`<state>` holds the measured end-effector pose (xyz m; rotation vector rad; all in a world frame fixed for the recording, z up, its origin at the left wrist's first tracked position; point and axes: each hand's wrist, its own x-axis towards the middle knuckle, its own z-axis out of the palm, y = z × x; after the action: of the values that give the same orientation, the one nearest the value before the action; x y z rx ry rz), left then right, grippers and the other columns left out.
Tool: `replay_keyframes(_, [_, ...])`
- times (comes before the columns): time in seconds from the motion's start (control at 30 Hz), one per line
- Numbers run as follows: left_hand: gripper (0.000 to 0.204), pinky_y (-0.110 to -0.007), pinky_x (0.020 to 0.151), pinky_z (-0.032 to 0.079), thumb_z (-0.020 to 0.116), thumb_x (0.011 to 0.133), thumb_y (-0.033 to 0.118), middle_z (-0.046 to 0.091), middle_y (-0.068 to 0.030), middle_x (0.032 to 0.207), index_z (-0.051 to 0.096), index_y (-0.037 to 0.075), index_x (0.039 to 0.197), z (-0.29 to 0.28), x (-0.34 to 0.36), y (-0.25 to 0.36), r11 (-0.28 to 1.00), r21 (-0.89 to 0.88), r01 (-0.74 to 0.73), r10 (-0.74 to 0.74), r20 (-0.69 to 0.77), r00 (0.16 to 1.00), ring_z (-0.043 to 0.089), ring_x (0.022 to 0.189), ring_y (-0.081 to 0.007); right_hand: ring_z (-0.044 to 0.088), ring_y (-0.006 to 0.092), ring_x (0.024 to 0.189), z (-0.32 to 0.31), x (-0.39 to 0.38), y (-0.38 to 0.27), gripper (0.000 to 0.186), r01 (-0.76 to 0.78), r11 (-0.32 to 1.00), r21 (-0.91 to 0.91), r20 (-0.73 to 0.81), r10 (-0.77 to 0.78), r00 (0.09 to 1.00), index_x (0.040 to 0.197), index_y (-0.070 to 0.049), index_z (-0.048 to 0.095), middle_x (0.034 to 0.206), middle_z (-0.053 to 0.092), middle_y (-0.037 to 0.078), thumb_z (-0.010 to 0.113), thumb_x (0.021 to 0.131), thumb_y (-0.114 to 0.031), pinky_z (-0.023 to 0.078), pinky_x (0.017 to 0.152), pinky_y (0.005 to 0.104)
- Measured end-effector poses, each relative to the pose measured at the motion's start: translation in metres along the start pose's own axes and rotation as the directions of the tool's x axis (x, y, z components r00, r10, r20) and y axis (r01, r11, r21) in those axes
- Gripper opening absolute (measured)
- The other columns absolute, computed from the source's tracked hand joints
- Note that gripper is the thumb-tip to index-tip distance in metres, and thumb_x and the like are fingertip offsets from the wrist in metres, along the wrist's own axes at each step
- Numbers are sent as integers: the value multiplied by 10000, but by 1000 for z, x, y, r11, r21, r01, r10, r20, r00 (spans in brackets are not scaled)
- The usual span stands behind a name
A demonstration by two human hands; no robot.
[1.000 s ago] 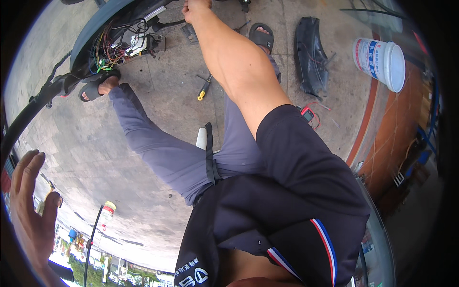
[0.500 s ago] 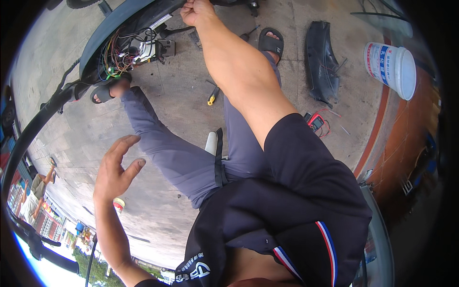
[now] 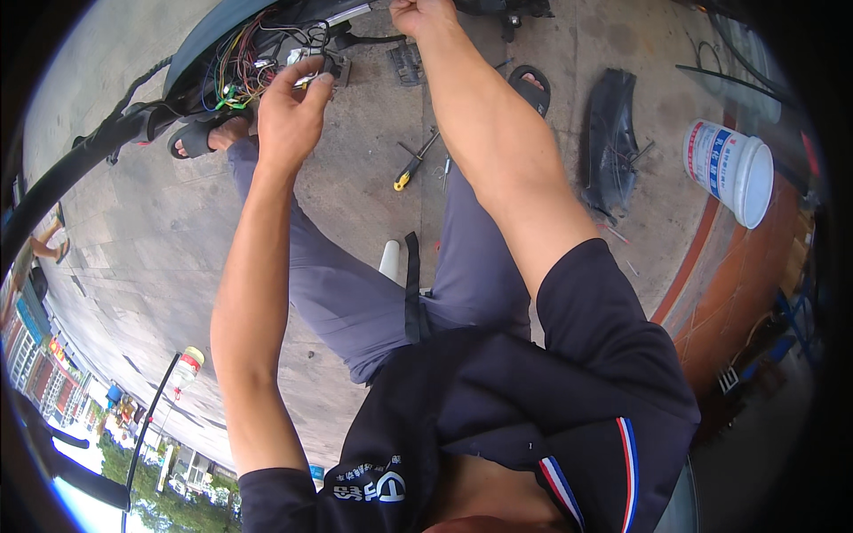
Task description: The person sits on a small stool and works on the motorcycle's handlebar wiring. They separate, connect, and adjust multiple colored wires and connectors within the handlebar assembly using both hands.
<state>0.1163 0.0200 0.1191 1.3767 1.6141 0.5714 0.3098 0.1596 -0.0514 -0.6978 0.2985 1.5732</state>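
Note:
At the upper left, my left hand (image 3: 292, 111) reaches to a tangle of coloured wires (image 3: 238, 62) with white and green connectors. Its thumb and forefinger stand slightly apart beside a dark part, and I see nothing clearly held. My right hand (image 3: 423, 16) is closed at the top edge, next to the underside of a dark vehicle body; whatever its fingers grip is cut off or hidden. A curved blue-grey panel (image 3: 197, 51) arches over the wires. Both forearms stretch forward above my legs.
A yellow-handled screwdriver (image 3: 412, 167) lies on the paving between my feet. To the right are a black curved plastic part (image 3: 609, 138) and a white bucket (image 3: 751, 182) on its side. A black curved bar (image 3: 67, 194) crosses the left, near another person's leg (image 3: 49, 247).
My left hand has moved forward from above my thigh to the wires. My right hand stays closed at the top edge. The view has shifted, and the red multimeter is now out of sight.

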Motion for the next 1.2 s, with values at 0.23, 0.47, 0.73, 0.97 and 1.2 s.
replay_keyframes(0.23, [252,-489,823,488,536,859,166,626,-268,932,626,-29,990,37,100,-5,779,552,-296,491,-246,835,604,902,-443,352,74,470,-2,-5,-7,266,-6,998,-57,-4,5,1000,758,-224,487,595,408,-81,399,1009,-217,293,434,247])
replay_keyframes(0.47, [232,-478,665,525,558,806,150,625,-257,779,587,-74,860,55,154,-47,527,833,-171,561,-189,806,637,713,-381,347,74,464,2,-7,-12,233,54,985,-161,-95,-70,993,802,-226,498,604,400,-75,398,1012,-241,295,416,232])
replay_keyframes(0.73, [380,-472,935,479,569,852,244,488,-271,1279,638,12,1145,45,91,-2,892,451,-29,168,-271,948,579,1076,-445,355,72,456,17,-26,-19,377,-47,998,-38,-34,45,998,625,-172,436,517,352,-88,487,985,-271,308,476,247])
replay_keyframes(0.97, [442,-484,903,494,588,848,254,530,-267,1240,586,0,1210,31,71,10,808,579,-110,216,-117,969,595,1039,-454,364,71,468,28,-42,-14,315,-22,1000,-4,-34,22,999,672,-171,471,540,376,-89,488,978,-244,314,481,244])
replay_keyframes(1.2, [313,-484,787,544,578,880,245,573,-214,1169,625,41,1113,9,66,2,747,647,-153,304,-129,944,650,920,-433,366,70,475,11,-19,-17,324,-36,999,-28,-13,35,999,681,-175,475,543,370,-90,475,993,-265,316,488,246])
